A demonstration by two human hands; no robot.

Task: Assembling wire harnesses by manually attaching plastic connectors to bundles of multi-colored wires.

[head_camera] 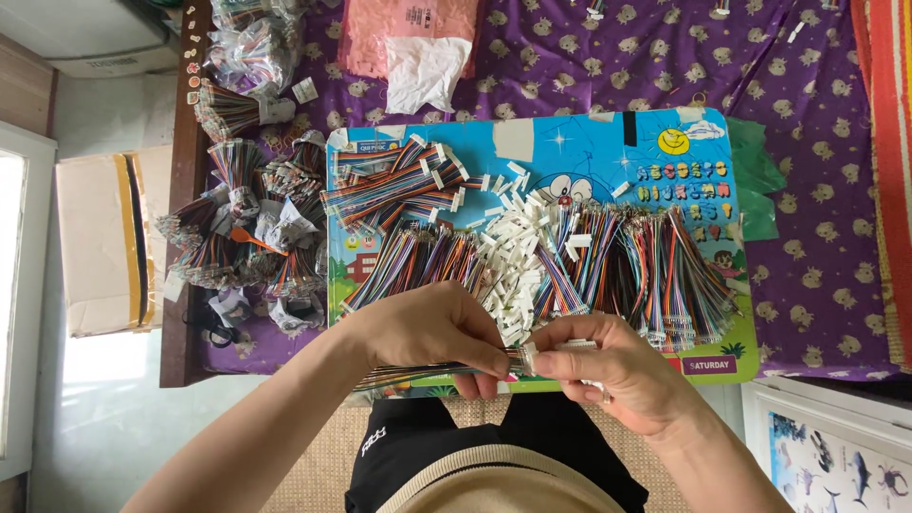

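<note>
Two hands meet at the near edge of the blue board (532, 142).
Left hand (432, 328) pinches a striped wire bundle (418, 370); right hand (608, 366) pinches a white connector (528, 357) at its end, below the connector pile (508, 256).

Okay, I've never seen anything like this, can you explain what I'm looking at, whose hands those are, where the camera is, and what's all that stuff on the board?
This is one picture from a camera worn on a person's head, looking down at their own two bare hands. The left hand pinches a bundle of multicoloured wires. The right hand holds a small white connector at the wire ends. Before them lies a blue cartoon board on a purple cloth. On the board are loose wire bundles and a pile of white connectors. More tied wire bundles lie at the left.
</note>
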